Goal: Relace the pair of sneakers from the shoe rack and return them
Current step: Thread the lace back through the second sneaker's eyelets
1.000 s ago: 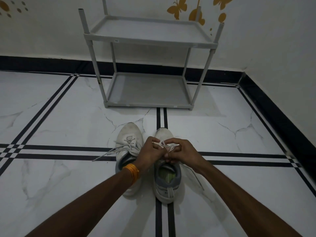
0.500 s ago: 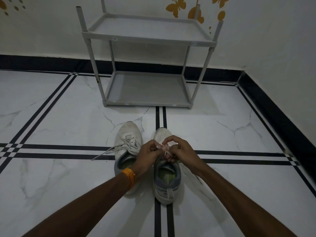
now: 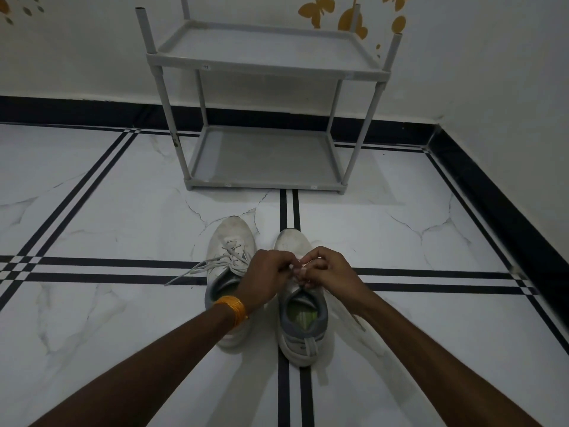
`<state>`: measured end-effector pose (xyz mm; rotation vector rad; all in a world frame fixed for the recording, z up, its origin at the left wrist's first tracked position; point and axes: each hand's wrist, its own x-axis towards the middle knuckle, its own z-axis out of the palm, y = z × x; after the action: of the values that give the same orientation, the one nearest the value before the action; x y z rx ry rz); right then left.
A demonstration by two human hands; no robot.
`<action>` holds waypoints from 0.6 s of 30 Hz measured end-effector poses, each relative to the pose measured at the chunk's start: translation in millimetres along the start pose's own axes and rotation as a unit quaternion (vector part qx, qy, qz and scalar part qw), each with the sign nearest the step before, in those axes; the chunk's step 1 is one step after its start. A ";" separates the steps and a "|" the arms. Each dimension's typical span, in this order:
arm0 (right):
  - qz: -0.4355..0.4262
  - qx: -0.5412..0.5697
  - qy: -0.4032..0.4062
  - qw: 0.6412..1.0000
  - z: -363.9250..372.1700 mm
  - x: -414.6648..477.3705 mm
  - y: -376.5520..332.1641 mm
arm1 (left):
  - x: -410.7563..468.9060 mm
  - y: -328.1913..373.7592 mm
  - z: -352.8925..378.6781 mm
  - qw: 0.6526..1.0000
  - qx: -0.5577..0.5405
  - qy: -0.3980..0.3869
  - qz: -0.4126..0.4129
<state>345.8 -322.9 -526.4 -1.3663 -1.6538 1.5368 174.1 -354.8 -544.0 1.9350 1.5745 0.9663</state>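
White marble-look floor (image 3: 92,349) crossed by paired black stripes. Directly on it: grey two-tier shoe rack (image 3: 264,177) near the wall, both shelves bare; two white sneakers side by side nearer the camera, toes toward the rack. Left sneaker (image 3: 229,251) with loose laces (image 3: 191,270) trailing onto the tiles; right sneaker (image 3: 303,331) straddling the lengthwise stripes.

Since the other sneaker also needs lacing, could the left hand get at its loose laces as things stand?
Probably yes: the left hand is right beside the left sneaker's laces, with nothing between, though it is busy.
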 end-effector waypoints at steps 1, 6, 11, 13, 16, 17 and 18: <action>-0.005 -0.008 0.002 1.000 -0.3 -0.4 0.2 | 0.9 0.7 -1.3 0.999 0.042 -0.019 0.025; -0.046 -0.070 0.066 0.994 6.9 -2.1 0.7 | 5.4 5.2 -1.3 0.979 0.180 -0.089 0.038; -0.041 0.005 0.091 0.995 10.3 -8.0 4.0 | 15.0 5.3 -8.3 0.949 -0.149 -0.098 -0.260; -0.045 0.025 0.090 0.995 11.9 -8.2 5.5 | 18.5 7.0 -16.1 0.886 -0.270 -0.152 -0.344; -0.049 0.023 0.078 0.995 10.8 -6.2 5.2 | 20.3 14.3 -20.0 0.819 -0.355 -0.170 -0.418; -0.052 0.017 0.069 0.996 10.3 -6.0 5.3 | 21.2 14.1 -18.8 0.809 -0.363 -0.163 -0.432; -0.059 0.004 0.061 0.996 9.4 -6.4 5.2 | 21.4 14.6 -18.6 0.806 -0.366 -0.159 -0.438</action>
<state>341.7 -333.4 -531.7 -1.3070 -1.6216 1.3630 171.5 -339.0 -516.4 0.6435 1.3506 0.6254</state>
